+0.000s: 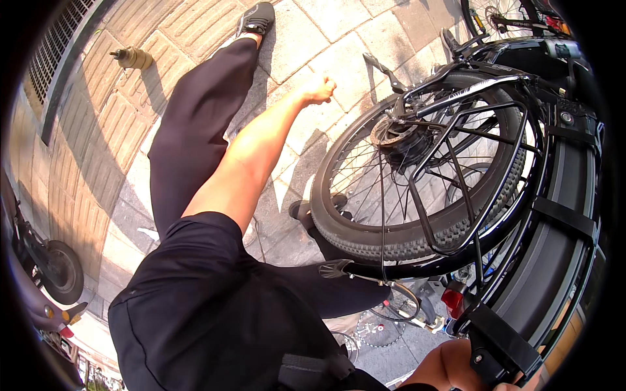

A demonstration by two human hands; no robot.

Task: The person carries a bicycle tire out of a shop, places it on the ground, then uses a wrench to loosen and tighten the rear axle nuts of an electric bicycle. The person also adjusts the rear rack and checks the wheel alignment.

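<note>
My left hand (317, 90) is held out over the paving with its fingers curled into a loose fist, and nothing shows in it. To its right stands a black bicycle, its rear wheel (326, 195) showing a knobbly tyre, a brake disc (388, 131) and a thick hub. Along the right side runs the bicycle's black rear rack (544, 251) with broad cross straps. My right hand (515, 386) is at the rack's near end by the lower edge. Skin shows on both sides of that end, though most of the fingers are hidden. A red rear light (454, 298) sits beside it.
A kickstand or pedal-like arm (385, 72) juts out beside the wheel. A khaki bottle-shaped object (132, 58) stands on the paving at upper left, near a metal grating (60, 49). A scooter's wheel (63, 272) is at far left. Another bicycle (505, 19) shows at upper right.
</note>
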